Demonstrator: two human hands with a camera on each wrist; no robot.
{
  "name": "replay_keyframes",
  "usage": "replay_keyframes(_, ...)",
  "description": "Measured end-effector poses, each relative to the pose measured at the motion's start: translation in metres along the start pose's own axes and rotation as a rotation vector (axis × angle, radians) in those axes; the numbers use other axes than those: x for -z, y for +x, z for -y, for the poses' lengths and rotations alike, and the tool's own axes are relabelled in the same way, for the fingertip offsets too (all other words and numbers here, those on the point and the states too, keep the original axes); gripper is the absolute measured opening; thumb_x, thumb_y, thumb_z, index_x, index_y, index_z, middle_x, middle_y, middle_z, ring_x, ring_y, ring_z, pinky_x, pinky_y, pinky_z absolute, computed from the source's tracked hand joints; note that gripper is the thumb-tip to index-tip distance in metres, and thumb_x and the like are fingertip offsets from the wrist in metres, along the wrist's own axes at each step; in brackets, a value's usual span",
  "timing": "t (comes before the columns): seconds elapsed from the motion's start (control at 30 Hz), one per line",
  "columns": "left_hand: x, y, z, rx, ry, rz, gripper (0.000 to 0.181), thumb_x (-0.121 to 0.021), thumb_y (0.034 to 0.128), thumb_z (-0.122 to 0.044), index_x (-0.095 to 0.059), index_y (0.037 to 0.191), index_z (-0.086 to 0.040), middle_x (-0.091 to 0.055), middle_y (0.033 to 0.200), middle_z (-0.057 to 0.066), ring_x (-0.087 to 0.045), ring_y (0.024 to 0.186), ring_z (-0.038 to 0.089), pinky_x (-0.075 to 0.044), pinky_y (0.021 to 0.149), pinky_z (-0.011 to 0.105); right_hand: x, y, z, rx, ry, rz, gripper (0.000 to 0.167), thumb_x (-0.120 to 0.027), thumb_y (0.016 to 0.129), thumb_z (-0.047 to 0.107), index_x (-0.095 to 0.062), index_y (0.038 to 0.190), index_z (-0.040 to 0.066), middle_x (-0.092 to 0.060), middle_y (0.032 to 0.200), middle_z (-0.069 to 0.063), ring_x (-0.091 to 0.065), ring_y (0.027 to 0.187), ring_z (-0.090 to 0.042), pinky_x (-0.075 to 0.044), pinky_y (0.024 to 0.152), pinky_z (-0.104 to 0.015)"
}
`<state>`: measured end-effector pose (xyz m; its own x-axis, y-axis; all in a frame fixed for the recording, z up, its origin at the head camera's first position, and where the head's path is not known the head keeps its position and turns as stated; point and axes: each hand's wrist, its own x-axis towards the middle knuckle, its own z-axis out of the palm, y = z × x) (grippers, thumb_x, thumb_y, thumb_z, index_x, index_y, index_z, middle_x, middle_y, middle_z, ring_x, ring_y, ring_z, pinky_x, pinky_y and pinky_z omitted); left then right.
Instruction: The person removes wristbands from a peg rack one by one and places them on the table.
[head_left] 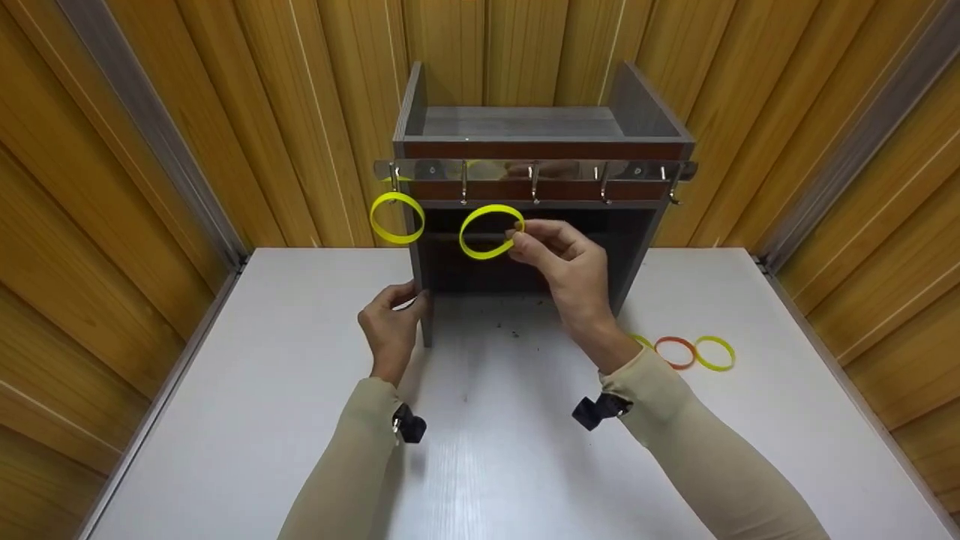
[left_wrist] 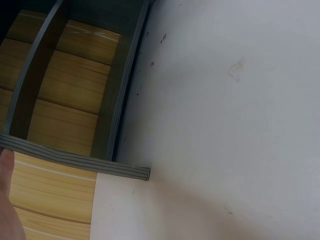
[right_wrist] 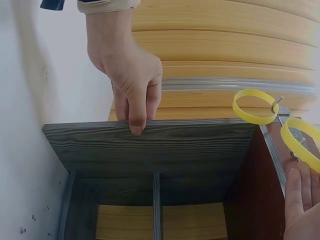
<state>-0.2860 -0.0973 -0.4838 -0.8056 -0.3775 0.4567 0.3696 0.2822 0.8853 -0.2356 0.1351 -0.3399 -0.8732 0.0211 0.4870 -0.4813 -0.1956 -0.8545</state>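
A yellow ring (head_left: 491,255) is pinched at its right edge by my right hand (head_left: 574,274), just below the second hook from the left on the metal rail (head_left: 499,171). On the leftmost hook hangs another yellow ring (head_left: 397,240), which the right wrist view also shows as a hanging yellow ring (right_wrist: 255,119). My left hand (head_left: 391,326) grips the front edge of the grey shelf unit's left side panel (head_left: 427,326); in the right wrist view the left hand (right_wrist: 127,75) has its thumb on the panel's inner face.
Flat on the white table (head_left: 225,420) to the right lie an orange ring (head_left: 676,366), a yellow ring (head_left: 715,367) and another partly hidden behind my right forearm. Wood-patterned walls (head_left: 97,210) stand behind and at both sides. More hooks line the rail's right part.
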Motion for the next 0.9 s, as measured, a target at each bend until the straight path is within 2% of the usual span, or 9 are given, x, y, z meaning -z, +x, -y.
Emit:
replay_keyframes(0.37, 0.001, 0.001, 0.0, 0.011, 0.006, -0.006, 0.017, -0.087, 0.0844, 0.004, -0.082, 0.1, -0.001, -0.08, 0.097, 0.009, -0.078, 0.093, 0.024, -0.061, 0.074, 0.023, 0.024, -0.013, -0.003, -0.023, -0.039, -0.04, 0.02, -0.078, 0.097, 0.003, -0.073, 0.115, -0.005, -0.074, 0.111, -0.025, -0.074, 0.1, -0.039, -0.062, 0.091, -0.042)
replay_keyframes(0.7, 0.004, 0.001, 0.003, 0.022, -0.006, -0.009, 0.017, -0.087, 0.0842, 0.003, -0.082, 0.099, -0.001, -0.08, 0.098, 0.01, -0.078, 0.093, 0.026, -0.062, 0.072, 0.022, 0.046, -0.024, -0.005, -0.071, -0.071, -0.088, 0.021, -0.077, 0.098, 0.002, -0.073, 0.117, -0.005, -0.073, 0.113, -0.025, -0.075, 0.1, -0.034, -0.062, 0.09, -0.04)
replay_keyframes(0.9, 0.005, 0.002, 0.002, 0.021, -0.003, -0.011, 0.017, -0.087, 0.084, 0.004, -0.082, 0.099, -0.002, -0.08, 0.097, 0.01, -0.078, 0.091, 0.025, -0.062, 0.072, 0.022, 0.06, -0.03, -0.005, -0.094, -0.075, -0.131, 0.021, -0.077, 0.097, 0.0, -0.072, 0.117, -0.006, -0.076, 0.11, -0.019, -0.076, 0.1, -0.029, -0.062, 0.09, -0.039)
